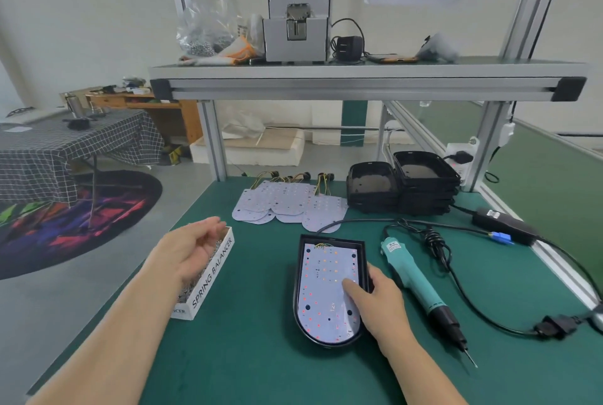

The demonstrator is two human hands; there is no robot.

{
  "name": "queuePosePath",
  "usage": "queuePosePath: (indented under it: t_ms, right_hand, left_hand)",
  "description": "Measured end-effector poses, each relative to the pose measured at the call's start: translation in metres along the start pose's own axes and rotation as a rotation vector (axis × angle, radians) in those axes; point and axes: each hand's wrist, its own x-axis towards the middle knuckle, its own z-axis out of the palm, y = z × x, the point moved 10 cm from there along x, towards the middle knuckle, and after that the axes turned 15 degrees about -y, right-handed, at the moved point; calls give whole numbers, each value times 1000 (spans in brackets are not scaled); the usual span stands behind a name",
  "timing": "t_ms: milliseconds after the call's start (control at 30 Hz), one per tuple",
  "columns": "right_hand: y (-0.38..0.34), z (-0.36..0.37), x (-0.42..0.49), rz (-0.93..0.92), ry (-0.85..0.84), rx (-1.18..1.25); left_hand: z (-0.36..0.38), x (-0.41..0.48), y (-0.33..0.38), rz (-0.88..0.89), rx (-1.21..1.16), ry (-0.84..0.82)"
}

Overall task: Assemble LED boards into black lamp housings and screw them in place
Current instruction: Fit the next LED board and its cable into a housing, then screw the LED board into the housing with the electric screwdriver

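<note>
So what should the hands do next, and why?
Probably the left hand dips into the screw box and pinches one screw: the LED board already sits in the black housing, which the right hand grips.

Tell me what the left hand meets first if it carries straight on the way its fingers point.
The left hand would probably reach the loose LED boards, just past the far end of the screw box; its height above the table is unclear.
</note>
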Motion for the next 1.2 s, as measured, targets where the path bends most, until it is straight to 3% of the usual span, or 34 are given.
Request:
queuePosePath:
  t_ms: [100,267,433,600,700,833,867,967,1067,1200]
  right_hand:
    - [1,1,0,4,-5,19]
    - [0,3,1,27,-23,32]
    - [1,5,3,64,-57,42]
    - [0,5,2,53,-106,4]
    - [-6,-6,6,70,-153,-224]
    - [-33,-87,3,76,215,-531]
    - [-30,-101,4,146,225,-611]
    - [-1,-116,17,421,17,-809]
    - [9,-115,22,481,-117,-719]
    - [17,-109,24,439,-121,-431]
  left_hand:
    - [52,-9,-41,-160,-110,-141]
    - [126,-25,-106,-358,-88,-284]
    - [165,-21,-154,-390,-74,-311]
    - [153,-17,-187,-349,79,-217]
    - [148,-13,-192,-350,149,-201]
    - [151,-12,-194,-381,50,-222]
    - [152,-13,-193,-385,25,-228]
    - [151,-14,-192,-386,-37,-224]
    - [147,-14,-191,-386,-85,-215]
    - [142,-13,-191,-385,-103,-217]
